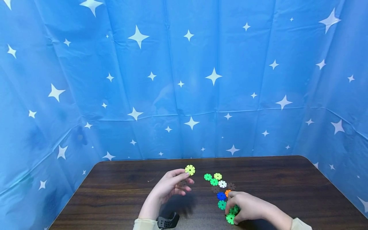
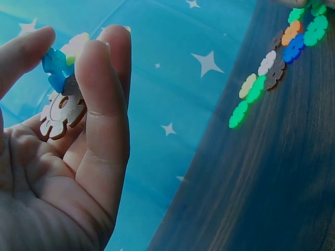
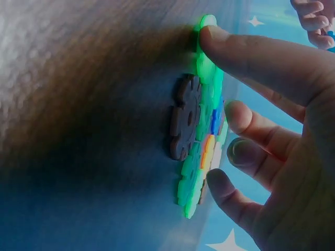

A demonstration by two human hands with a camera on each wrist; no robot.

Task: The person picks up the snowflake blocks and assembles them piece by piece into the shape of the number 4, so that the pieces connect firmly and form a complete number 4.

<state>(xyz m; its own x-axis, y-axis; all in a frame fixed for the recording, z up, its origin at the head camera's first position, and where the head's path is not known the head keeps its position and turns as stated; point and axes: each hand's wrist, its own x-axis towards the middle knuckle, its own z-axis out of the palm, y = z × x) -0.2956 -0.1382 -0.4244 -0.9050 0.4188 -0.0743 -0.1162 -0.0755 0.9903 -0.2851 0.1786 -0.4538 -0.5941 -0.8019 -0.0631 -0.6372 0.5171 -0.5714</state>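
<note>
My left hand (image 1: pixel 169 185) is raised over the table's left part, pinching a yellow notched disc (image 1: pixel 190 170). In the left wrist view a blue piece (image 2: pixel 56 69) shows at the fingertips, with a brown disc (image 2: pixel 63 112) against the fingers. My right hand (image 1: pixel 248 206) is low over the near end of a flat cluster of notched discs, its thumb and fingers around a green disc (image 1: pixel 230 219). In the right wrist view the thumb touches green plastic, and a dark brown disc (image 3: pixel 186 117) lies beside the green ones, hidden in the head view.
The cluster runs away over the dark wooden table (image 1: pixel 120 191), with blue (image 1: pixel 221 196), orange (image 1: pixel 227 193), white (image 1: pixel 222 184), brown, yellow (image 1: pixel 218 176) and green (image 1: pixel 208 177) discs. Behind the table hangs a blue curtain (image 1: pixel 161 95) with white stars.
</note>
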